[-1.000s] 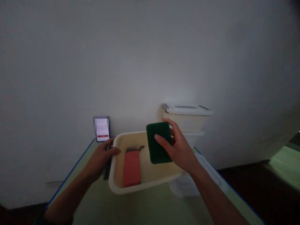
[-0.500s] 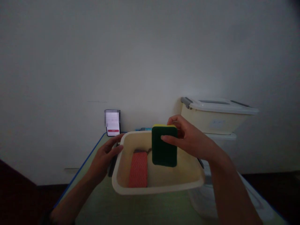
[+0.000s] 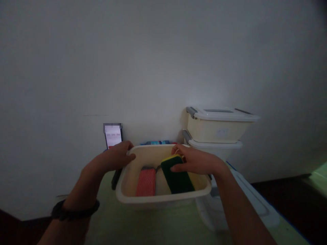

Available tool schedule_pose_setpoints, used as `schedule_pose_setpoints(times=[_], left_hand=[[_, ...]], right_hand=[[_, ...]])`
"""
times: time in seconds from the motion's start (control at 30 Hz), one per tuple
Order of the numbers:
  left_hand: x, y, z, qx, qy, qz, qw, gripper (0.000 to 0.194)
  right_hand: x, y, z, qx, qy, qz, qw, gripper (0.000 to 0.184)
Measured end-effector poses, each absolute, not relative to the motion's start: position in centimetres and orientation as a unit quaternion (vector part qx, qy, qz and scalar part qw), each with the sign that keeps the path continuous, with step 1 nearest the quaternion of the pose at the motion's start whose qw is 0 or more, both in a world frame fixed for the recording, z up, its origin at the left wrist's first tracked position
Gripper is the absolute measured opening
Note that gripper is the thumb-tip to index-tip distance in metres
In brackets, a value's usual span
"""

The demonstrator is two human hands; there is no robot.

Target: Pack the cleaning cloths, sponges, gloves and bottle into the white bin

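Note:
My right hand (image 3: 189,160) pinches the top of a green and yellow sponge (image 3: 177,177), its thumb on the green face. The sponge is tilted and lowered inside an open cream plastic bin (image 3: 163,199). My left hand (image 3: 117,156) grips the bin's left rim, thumb on the inside and fingers over the outer edge. To the left of the sponge, a pink textured pad (image 3: 146,182) with a dark top edge and a cord lies in the bin.
Two lidded storage boxes stand stacked at the back right, the upper box (image 3: 218,127) on the lower one. A loose clear lid (image 3: 245,200) lies on the green table (image 3: 143,224). A phone (image 3: 113,136) leans against the wall. Blue packaging (image 3: 155,143) shows behind the bin.
The sponge has gone down from above the bin to inside it and now tilts. My left hand has shifted along the left rim. The whole view has turned slightly right.

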State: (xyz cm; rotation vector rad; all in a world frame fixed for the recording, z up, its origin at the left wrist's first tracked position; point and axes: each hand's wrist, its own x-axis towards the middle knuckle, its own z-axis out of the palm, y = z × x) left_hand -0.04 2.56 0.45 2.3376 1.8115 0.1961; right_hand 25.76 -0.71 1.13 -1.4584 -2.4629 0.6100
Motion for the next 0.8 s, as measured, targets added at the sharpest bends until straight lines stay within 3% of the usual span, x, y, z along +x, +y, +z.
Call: schedule_pose_setpoints(times=[0.17,0.37,0.8], left_hand=[[1.5,3.0,-0.5,0.819,0.564,0.093,0.048,0.052],[2.5,2.9,0.3,0.821,0.563,0.079,0.044,0.037],[2.8,0.0,2.7,0.843,0.519,0.135,0.047,0.031]], right_hand=[[25.7,-1.0,1.2,-0.476,-0.852,0.206,0.074,0.033],[25.3,-1.2,1.1,-0.535,-0.832,0.142,0.044,0.030],[23.1,-2.6,1.0,-0.574,-0.814,0.087,0.002,0.034]])
